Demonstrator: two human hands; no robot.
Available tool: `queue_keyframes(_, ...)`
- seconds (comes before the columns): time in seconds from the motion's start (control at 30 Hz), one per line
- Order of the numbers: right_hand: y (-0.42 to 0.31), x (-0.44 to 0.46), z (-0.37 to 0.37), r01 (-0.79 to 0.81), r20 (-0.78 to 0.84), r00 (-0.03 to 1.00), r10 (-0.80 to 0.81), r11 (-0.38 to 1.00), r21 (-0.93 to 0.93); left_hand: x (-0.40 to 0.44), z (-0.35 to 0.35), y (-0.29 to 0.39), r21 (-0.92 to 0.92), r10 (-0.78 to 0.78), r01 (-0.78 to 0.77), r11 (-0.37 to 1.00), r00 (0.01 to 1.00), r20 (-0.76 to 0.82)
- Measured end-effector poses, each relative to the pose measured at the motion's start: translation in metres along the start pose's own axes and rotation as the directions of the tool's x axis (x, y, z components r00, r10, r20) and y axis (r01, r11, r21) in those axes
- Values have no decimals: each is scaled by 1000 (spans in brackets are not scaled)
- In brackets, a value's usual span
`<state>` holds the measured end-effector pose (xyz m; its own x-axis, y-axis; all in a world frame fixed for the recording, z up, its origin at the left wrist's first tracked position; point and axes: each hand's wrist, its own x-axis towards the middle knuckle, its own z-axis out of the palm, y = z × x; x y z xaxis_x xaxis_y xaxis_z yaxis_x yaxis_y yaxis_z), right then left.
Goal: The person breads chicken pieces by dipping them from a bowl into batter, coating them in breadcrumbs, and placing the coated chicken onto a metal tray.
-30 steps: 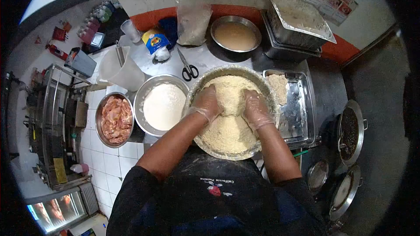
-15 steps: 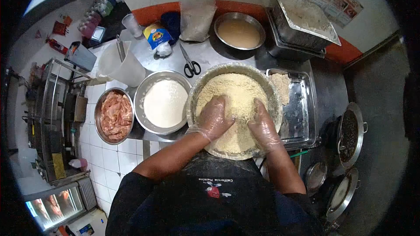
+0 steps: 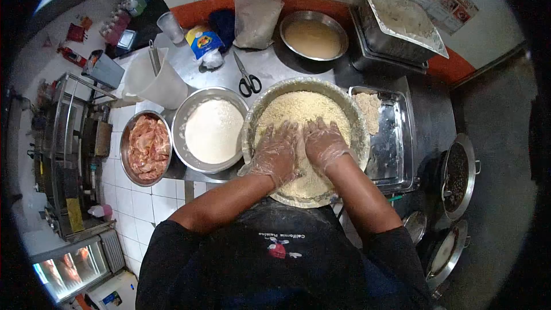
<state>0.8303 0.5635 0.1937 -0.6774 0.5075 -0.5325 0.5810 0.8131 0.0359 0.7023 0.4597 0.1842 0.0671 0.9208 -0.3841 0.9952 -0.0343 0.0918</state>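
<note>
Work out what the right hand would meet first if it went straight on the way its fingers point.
The right hand would first meet pale crumbs ahead of its fingers, then probably the far wall of the large bowl; depth is hard to judge.

A single head-worn camera looked forward and steeply down from above the wearer's chest, close over the near edge of the table (image 3: 221, 73), through a wide, round-edged field.

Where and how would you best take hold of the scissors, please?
I would grip the scissors by their black handles, reaching from the wearer's side over the large bowl's far left rim. The finger loops face the wearer, while the blades point away toward the wall.
</note>
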Motion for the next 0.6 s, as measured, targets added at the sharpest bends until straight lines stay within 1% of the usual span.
queue_keyframes(0.03,1,-4,-9,13,80,997,-14,1000,12,5,2,-4,-3,-8,8,1000,1000,-8)
queue_keyframes(0.1,-6,-12,-16,62,106,992,-62,998,5,10,13,-10,19,22,-21,1000,998,-53)
queue_keyframes(0.13,-9,-11,-19,21,210,977,-25,1000,21,12,16,-12,8,19,-19,1000,999,-42)
queue_keyframes(0.2,-3,-5,-7,25,193,981,-36,998,62,18,13,-16,52,60,-58,997,998,-30)
queue_keyframes(0.23,2,-2,-16,22,187,982,-33,998,61,23,2,-15,56,61,-58,997,998,-35)
queue_keyframes(0.3,10,0,-35,126,276,952,-128,992,26,26,-16,-8,66,19,-35,997,972,236)
queue_keyframes(0.33,13,-2,-34,199,201,962,-185,979,-50,23,-13,-7,81,15,-33,996,976,218)
queue_keyframes(0.37,13,-4,-31,194,179,967,-179,979,-66,18,-5,-6,119,18,-36,992,988,153)
queue_keyframes(0.4,12,-6,-22,206,102,974,-203,978,-14,15,-1,-7,147,19,-33,989,995,94)
queue_keyframes(0.43,11,-3,-9,227,37,973,-229,973,45,12,0,-10,141,9,-21,990,996,90)
queue_keyframes(0.47,10,10,13,134,7,991,-135,990,36,6,2,-11,124,42,-51,991,996,74)
queue_keyframes(0.5,11,6,5,133,12,991,-133,990,42,4,3,-10,110,79,-84,990,995,54)
queue_keyframes(0.53,13,1,-14,183,97,978,-187,982,42,-1,-21,-6,83,57,-75,994,978,198)
queue_keyframes(0.57,13,-7,-32,226,169,958,-231,973,49,-3,-19,-4,95,62,-82,992,978,198)
queue_keyframes(0.6,5,-9,-49,185,247,950,-192,981,53,3,-20,-7,95,51,-68,993,985,165)
